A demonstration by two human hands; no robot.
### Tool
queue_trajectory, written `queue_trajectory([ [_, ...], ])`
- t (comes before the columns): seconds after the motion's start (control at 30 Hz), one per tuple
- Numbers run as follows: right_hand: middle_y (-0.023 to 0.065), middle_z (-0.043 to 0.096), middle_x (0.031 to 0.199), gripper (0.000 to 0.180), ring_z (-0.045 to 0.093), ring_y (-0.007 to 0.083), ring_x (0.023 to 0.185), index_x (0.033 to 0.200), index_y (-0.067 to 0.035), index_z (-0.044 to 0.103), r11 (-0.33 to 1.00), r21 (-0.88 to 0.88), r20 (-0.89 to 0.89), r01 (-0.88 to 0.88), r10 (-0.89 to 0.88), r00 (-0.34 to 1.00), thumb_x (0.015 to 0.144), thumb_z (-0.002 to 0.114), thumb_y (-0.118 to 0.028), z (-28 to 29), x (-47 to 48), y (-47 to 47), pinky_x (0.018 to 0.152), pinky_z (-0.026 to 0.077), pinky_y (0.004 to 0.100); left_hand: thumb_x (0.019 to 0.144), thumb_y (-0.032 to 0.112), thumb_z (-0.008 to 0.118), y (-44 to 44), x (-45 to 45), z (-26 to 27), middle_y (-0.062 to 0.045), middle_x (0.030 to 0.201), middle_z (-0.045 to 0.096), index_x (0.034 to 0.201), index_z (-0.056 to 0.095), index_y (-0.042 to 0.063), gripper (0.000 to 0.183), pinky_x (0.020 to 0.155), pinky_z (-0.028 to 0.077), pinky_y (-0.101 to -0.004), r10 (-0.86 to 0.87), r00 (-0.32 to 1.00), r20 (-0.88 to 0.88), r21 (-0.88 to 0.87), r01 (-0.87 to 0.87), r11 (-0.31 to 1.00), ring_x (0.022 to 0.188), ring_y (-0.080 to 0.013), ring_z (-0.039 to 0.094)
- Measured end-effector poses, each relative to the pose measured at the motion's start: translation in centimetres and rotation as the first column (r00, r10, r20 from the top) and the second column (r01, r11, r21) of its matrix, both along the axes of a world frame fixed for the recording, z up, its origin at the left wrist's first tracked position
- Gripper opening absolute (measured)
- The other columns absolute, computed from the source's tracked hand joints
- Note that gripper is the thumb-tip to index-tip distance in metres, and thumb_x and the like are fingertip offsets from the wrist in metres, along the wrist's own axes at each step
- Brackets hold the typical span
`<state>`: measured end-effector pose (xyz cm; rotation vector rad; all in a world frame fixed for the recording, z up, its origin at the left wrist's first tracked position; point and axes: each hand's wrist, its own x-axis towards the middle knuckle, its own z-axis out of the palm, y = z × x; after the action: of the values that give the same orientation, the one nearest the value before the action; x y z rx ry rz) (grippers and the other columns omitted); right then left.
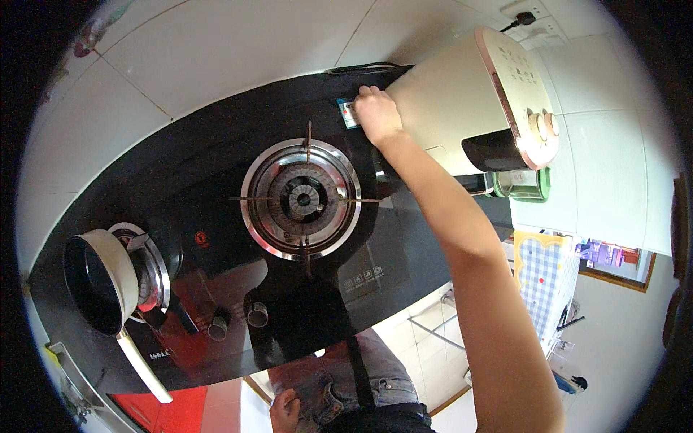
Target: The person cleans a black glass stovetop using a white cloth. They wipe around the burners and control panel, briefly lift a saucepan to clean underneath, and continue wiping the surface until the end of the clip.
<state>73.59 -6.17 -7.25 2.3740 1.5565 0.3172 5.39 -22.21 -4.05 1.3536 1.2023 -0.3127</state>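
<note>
My right hand (377, 115) reaches across the cooktop to the gap between the gas burner and a cream countertop appliance with two knobs (444, 108). Its fingers are curled down at the black glass surface, beside the appliance's base. A small blue-and-white printed label or packet (348, 113) shows at the hand's left, its right side covered by the hand. Whether I grip it cannot be told. The steel-ringed gas burner (303, 199) lies left of my forearm. My left hand (285, 411) hangs low beside my jeans, fingers partly curled, no object visible in it.
A saucepan (103, 281) sits tilted on the left burner, its cream handle (143, 368) extending past the front edge. Two control knobs (257, 314) stand near that edge. A black cable (368, 68) runs along the wall. A green-rimmed glass container (521, 184) stands beside the appliance.
</note>
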Motion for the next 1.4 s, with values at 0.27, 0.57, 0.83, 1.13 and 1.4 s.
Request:
queue_trajectory([
  [0.27, 0.0044, 0.062, 0.089, 0.013, 0.053, 0.0222, 0.102, 0.083, -0.007, 0.067, 0.986, -0.070, 0.139, -0.152, 0.161, 0.977, 0.077, 0.060, -0.015, 1.8, -3.5, -5.9, 0.093, 0.039, 0.0364, 0.088, 0.005, 0.066, 1.1, 0.4, 0.8, -0.015, 0.106, 0.069, 0.113, 0.063, -0.003, 0.027, 0.089, 0.054, -0.0359, -0.059, 0.998, 0.022, 0.061, 0.058, 0.996, 0.098, -0.0240, 0.068],
  [0.57, 0.0138, 0.060, 0.097, 0.016, 0.056, 0.0300, 0.105, 0.086, -0.003, 0.063, 0.964, 0.039, -0.169, -0.262, 0.265, 0.950, 0.075, 0.059, -0.015, 2.8, -10.6, -19.9, 0.092, 0.045, 0.0404, 0.088, 0.008, 0.067, 1.9, 2.0, 1.7, -0.016, 0.107, 0.069, 0.113, 0.064, -0.004, 0.027, 0.089, 0.054, -0.0360, -0.126, 0.992, 0.022, 0.105, 0.123, 0.987, 0.099, -0.0255, 0.068],
  [0.83, 0.0136, 0.055, 0.099, 0.023, 0.055, 0.0363, 0.099, 0.089, -0.002, 0.063, 0.904, 0.366, -0.634, 0.222, 0.067, 0.771, 0.069, 0.059, 0.010, 1.1, -12.7, -23.6, 0.084, 0.049, 0.0422, 0.090, 0.008, 0.065, 1.9, 3.9, 2.2, -0.017, 0.108, 0.069, 0.115, 0.064, -0.002, 0.028, 0.093, 0.052, -0.0369, -0.148, 0.989, -0.025, -0.011, 0.148, 0.989, 0.103, -0.0260, 0.067],
  [1.13, 0.0147, 0.058, 0.091, 0.018, 0.056, 0.0362, 0.085, 0.089, -0.002, 0.063, 0.838, 0.509, -0.603, 0.194, 0.187, 0.776, 0.076, 0.060, 0.010, -0.3, -12.1, -23.4, 0.073, 0.048, 0.0425, 0.088, 0.006, 0.066, 0.3, 5.7, 2.7, -0.017, 0.110, 0.068, 0.115, 0.063, -0.002, 0.029, 0.092, 0.052, -0.0364, -0.167, 0.985, -0.030, 0.060, 0.169, 0.984, 0.103, -0.0292, 0.067],
  [1.4, 0.0149, 0.059, 0.092, 0.018, 0.059, 0.0342, 0.087, 0.085, -0.004, 0.062, 0.852, 0.438, -0.664, 0.288, 0.091, 0.742, 0.074, 0.061, 0.011, -0.2, -18.5, -35.3, 0.077, 0.049, 0.0423, 0.088, 0.006, 0.065, -1.8, 4.8, 4.1, -0.019, 0.111, 0.068, 0.116, 0.064, -0.003, 0.029, 0.093, 0.052, -0.0372, -0.109, 0.993, -0.042, 0.015, 0.110, 0.994, 0.106, -0.0307, 0.067],
])
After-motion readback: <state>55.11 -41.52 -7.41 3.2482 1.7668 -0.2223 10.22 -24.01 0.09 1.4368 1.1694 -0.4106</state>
